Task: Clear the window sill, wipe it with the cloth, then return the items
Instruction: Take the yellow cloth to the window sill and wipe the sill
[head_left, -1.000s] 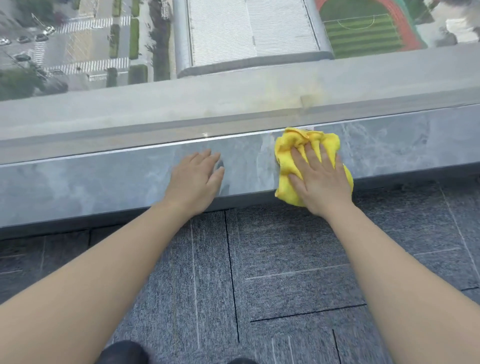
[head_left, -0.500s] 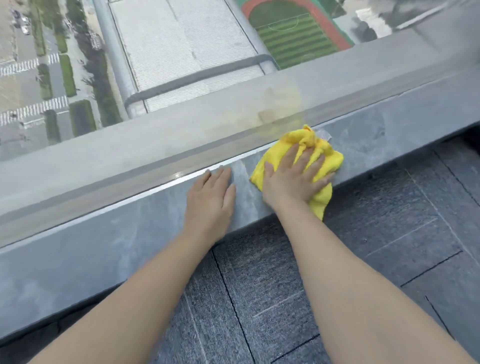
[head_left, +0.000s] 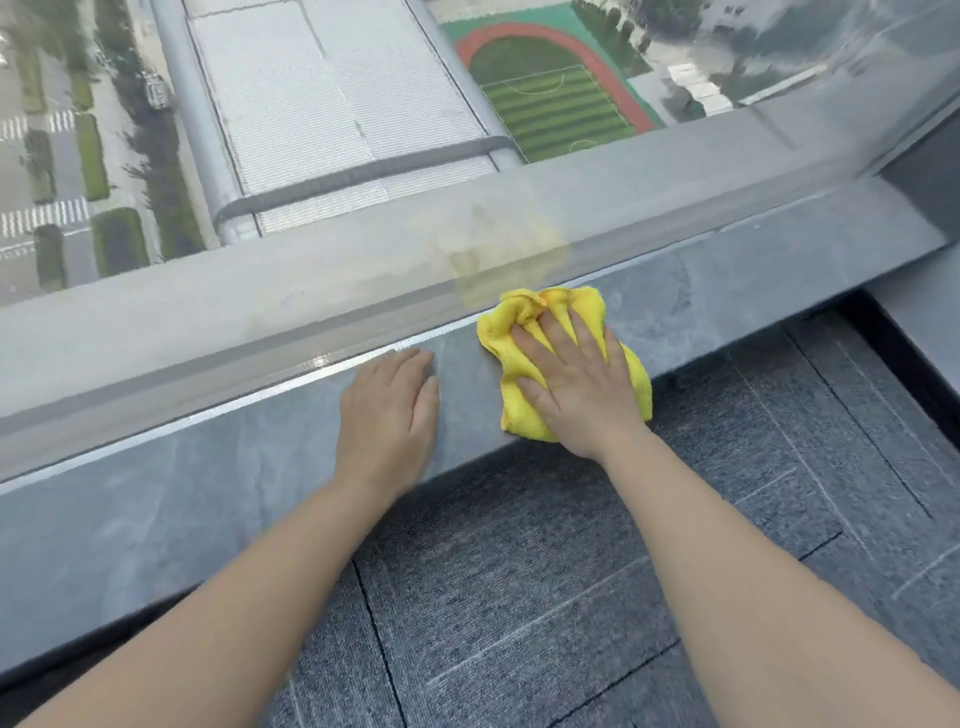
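A low grey stone window sill (head_left: 727, 291) runs from lower left to upper right under a big glass pane. A crumpled yellow cloth (head_left: 506, 332) lies on the sill near its middle. My right hand (head_left: 576, 379) presses flat on the cloth with fingers spread, covering most of it. My left hand (head_left: 389, 410) rests palm down on the bare sill just left of the cloth, holding nothing. No other items stand on the visible stretch of sill.
The window glass (head_left: 363, 249) rises straight from the sill's far edge and shows a faint yellow reflection of the cloth. Dark grey carpet tiles (head_left: 571, 571) cover the floor in front. A dark wall or column (head_left: 930, 171) closes the sill at the far right.
The view has swung so the sill now runs diagonally. My right hand has slid the cloth along the sill, and my left hand has stayed flat beside it.
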